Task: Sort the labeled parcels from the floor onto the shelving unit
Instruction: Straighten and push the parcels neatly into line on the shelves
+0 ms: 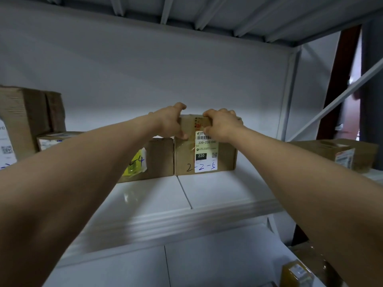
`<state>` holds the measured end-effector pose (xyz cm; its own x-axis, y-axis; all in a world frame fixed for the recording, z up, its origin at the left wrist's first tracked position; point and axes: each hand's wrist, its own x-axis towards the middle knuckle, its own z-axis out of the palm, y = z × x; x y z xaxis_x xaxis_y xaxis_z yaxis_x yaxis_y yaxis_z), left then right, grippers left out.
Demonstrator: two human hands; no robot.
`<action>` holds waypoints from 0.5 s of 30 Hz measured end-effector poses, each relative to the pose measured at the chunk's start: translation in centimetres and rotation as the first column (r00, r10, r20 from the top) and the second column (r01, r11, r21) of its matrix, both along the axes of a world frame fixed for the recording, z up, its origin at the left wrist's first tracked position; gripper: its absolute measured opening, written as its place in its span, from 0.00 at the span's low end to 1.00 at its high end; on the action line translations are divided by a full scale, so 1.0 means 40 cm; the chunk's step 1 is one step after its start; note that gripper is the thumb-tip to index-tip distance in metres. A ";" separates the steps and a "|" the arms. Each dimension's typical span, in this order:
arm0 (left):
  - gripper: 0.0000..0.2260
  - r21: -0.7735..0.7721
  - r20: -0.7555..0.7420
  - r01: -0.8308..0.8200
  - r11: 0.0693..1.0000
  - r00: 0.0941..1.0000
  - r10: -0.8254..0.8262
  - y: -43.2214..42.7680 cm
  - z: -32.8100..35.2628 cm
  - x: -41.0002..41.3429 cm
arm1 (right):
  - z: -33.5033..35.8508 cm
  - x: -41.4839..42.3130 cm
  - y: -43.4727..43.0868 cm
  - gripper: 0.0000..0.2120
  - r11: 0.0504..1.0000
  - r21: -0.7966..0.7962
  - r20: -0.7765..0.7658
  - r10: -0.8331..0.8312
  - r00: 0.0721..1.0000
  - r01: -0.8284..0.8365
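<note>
Parcel storeroom. White metal shelving unit [176,220], diagonal brace [331,105] at 2 o'clock. Taped cardboard parcels: centre parcel [226,158] with barcode label, handwritten "2-2-5"; left parcels [20,121] at 9 o'clock; right parcel [342,154] at 3 o'clock.

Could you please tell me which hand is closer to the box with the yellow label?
Left. The left hand grips the upper left corner of the 2-2-5 parcel, just above the yellow-labelled box; the right hand holds its top right, farther away.
</note>
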<state>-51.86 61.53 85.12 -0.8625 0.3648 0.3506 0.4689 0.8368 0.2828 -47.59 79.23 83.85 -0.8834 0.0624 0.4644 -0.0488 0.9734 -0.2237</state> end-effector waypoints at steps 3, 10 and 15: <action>0.45 -0.097 -0.111 -0.074 0.993 0.992 0.063 0.020 0.009 0.010 | 0.006 0.024 0.014 0.33 0.996 -0.087 0.006 0.021 1.000 -0.021; 0.38 -0.229 -0.433 0.112 0.967 0.878 -0.204 0.214 0.015 0.090 | 0.015 0.070 0.180 0.30 0.958 -0.198 -0.132 -0.234 0.963 0.205; 0.33 -0.292 -0.406 0.249 0.923 0.842 -0.356 0.384 -0.040 0.119 | -0.020 0.103 0.382 0.25 0.872 -0.081 -0.031 -0.486 0.873 0.483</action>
